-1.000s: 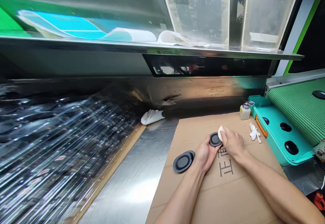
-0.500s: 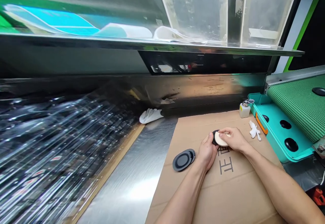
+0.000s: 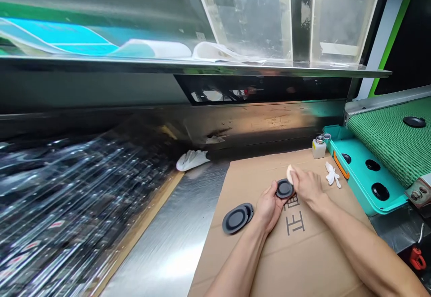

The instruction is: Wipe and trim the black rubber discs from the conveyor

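My left hand is closed on the edge of a round black disc, whose recessed face is turned up toward me. In my right hand a cream-coloured round pad is pinched, seen nearly edge-on. The pad stands tilted at the disc's upper right rim; whether they touch I cannot tell. Both hands are above a cardboard sheet with dark printed characters. Two more black discs lie overlapped on the cardboard, left of my left hand.
A small pump bottle and a crumpled white tissue are beyond my right hand. A teal tray with several black discs sits under a green conveyor belt. Clear-wrapped packages fill the left side; a white glove lies beside them.
My right hand has lifted the pad off the disc's face and tipped it up on edge. The disc's recessed face now shows in my left hand. The camera view has shifted slightly.
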Available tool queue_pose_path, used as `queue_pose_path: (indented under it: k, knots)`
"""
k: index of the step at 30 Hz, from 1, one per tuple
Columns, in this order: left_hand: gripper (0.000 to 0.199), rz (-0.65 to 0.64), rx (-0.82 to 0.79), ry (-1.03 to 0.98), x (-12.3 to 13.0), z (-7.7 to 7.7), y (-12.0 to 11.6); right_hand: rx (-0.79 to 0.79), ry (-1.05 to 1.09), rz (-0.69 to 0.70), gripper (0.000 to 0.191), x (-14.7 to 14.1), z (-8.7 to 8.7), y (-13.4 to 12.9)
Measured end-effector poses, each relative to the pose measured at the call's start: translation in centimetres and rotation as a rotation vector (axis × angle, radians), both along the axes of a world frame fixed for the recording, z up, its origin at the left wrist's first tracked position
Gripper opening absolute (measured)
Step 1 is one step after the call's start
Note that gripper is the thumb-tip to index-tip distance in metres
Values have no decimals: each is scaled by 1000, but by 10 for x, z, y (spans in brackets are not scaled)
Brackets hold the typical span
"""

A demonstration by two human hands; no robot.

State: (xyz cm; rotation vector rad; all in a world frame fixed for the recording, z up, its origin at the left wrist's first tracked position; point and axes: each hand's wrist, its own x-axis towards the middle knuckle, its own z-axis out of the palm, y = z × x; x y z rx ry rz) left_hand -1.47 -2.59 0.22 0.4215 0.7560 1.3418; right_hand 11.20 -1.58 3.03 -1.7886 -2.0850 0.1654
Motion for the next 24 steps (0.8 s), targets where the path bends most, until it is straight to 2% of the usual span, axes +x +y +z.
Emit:
queue_pose_path:
  k: [3, 7, 11, 15, 19, 24]
  knots:
    - [20, -3, -15, 6, -1, 2, -2, 26, -38, 22, 40, 7, 0, 1]
    - [27, -26, -1, 1, 0, 5, -2, 37, 90, -37, 45, 16, 2, 0]
    - [22, -11, 12, -18, 1, 5, 0, 10, 120, 112, 41, 12, 3, 1]
    - [20, -7, 28, -30, -1, 3, 2, 20, 97, 26, 40, 8, 3, 4]
    - [23, 19, 27, -76, -3, 3, 1, 46, 161, 102, 40, 14, 4, 0]
    - [33, -66, -6, -126, -6, 11, 0, 90, 218, -57, 40, 33, -4, 12]
